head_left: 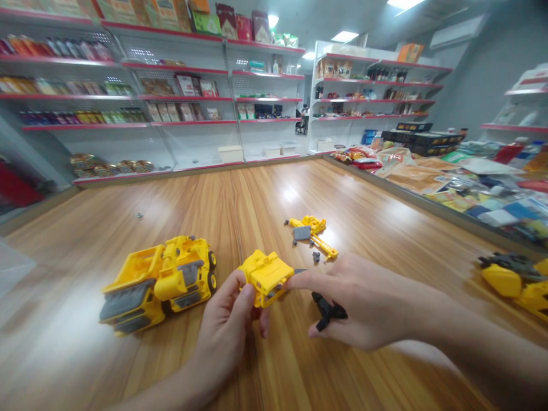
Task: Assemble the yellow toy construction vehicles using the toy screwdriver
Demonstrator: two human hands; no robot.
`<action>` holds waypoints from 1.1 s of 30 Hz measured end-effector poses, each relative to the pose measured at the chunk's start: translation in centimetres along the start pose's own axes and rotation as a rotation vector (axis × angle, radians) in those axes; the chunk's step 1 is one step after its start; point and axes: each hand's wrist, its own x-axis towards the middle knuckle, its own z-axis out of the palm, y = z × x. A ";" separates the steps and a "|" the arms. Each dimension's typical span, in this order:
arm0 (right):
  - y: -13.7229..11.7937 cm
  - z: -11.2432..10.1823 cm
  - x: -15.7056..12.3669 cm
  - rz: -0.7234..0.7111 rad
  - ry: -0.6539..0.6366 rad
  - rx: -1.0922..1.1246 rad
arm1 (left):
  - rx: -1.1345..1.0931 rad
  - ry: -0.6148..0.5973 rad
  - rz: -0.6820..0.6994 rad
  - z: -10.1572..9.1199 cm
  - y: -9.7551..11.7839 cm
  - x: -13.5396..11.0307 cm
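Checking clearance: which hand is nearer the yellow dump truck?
Left. The left hand is just right of the yellow dump truck, holding a yellow cab piece; the right hand is farther right, past that piece.

The left hand point(226, 319) is holding a yellow toy cab point(270, 273); right of the cab, the right hand point(370, 302) is gripping a black part point(329, 310).

The worktop point(240, 200) showed wood grain under a smooth, glossy finish. The yellow cab point(269, 274) at centre and the truck point(171, 279) at left looked like smooth, softly shiny plastic; the truck's 2 right-edge tyres point(209, 283) looked duller. Packets point(411, 174) at right appeared glossy and crinkled.
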 end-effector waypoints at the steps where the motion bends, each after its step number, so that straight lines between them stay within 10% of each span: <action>1: 0.0 -0.2 -0.1 0.018 -0.007 0.006 | -0.008 -0.005 -0.001 0.0 0.0 0.0; 10: 1.2 0.9 -0.5 0.321 -0.081 -0.210 | -0.084 -0.043 0.025 0.2 0.3 0.1; 21: -0.2 -0.1 -0.4 -0.001 -0.190 0.057 | -0.101 -0.032 0.004 0.1 0.2 0.0; 33: 0.5 -0.6 -1.6 0.190 -0.253 -0.008 | -0.131 -0.007 -0.004 0.1 0.3 -0.1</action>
